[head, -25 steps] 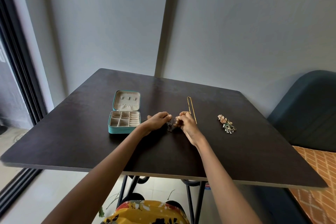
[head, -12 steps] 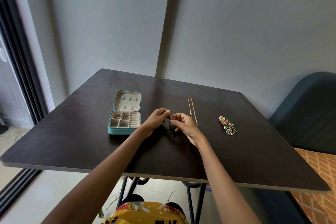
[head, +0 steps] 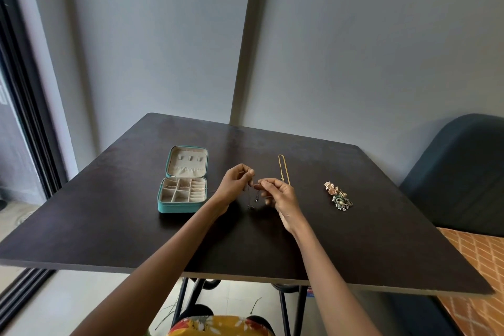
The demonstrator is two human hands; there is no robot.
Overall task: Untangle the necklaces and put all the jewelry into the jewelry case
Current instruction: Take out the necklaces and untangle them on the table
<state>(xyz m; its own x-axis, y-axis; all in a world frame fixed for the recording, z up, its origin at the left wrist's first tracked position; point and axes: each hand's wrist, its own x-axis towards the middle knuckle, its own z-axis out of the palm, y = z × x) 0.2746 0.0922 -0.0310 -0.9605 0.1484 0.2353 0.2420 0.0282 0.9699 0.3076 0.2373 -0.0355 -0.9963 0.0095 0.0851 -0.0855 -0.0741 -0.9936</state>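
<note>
Near edge: yellow flowered cloth (head: 218, 326) at the bottom of frame, both forearms reaching out over the dark table (head: 109, 226). Mid-table, the left hand (head: 236, 185) and right hand (head: 281, 194) are raised just above the surface, close together, fingertips nearly meeting. Each pinches a thin chain between thumb and fingers; the tangled necklaces (head: 252, 199) hang down in the gap between the two hands, small dark pendants dangling low, their ends at or just over the tabletop, cannot tell which. Left of the left hand, just beside the wrist, the teal jewelry case (head: 182, 194) lies open, lid tipped back, cream compartments showing; contents too small to make out. Beyond the right hand's fingers, a gold chain (head: 282, 169) lies stretched straight on the table, running away from the viewer. Well right of the right hand, a small heap of earrings and rings (head: 338, 196) sits apart. Far side: grey wall, a dark blue chair (head: 463, 172) at right. Against a second ago: the hands were then low, working the tangle on the table; they have since lifted and the chains now hang free between them. Case, gold chain and heap unmoved.
</note>
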